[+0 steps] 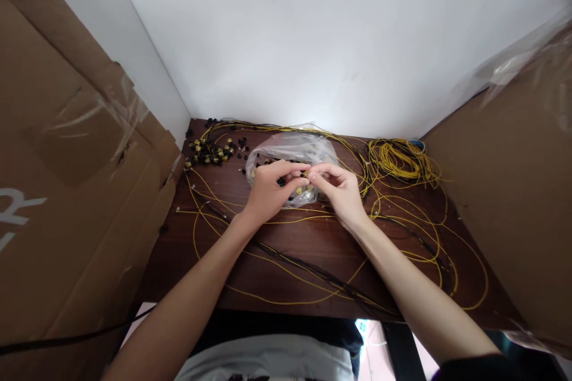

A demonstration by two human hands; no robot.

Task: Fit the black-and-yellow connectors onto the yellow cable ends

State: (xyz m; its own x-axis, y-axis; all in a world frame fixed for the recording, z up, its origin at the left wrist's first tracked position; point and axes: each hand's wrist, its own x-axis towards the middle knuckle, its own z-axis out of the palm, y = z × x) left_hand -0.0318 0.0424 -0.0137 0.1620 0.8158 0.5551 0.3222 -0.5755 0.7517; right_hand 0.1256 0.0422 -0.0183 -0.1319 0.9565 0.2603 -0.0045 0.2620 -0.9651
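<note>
We pinch a small black connector (281, 180) in our left hand (268, 190) just above the clear plastic bag (290, 152), while our right hand (339, 190) fingertips close narrowly on its yellow wire end (304, 175). Best we keep both grips tight and aligned, clear of the bag.

Dim, wide-angle warp, wall glare

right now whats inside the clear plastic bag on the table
Small yellow and black parts show through the clear plastic bag. The left hand and right hand cover its front, hiding the rest.
</note>
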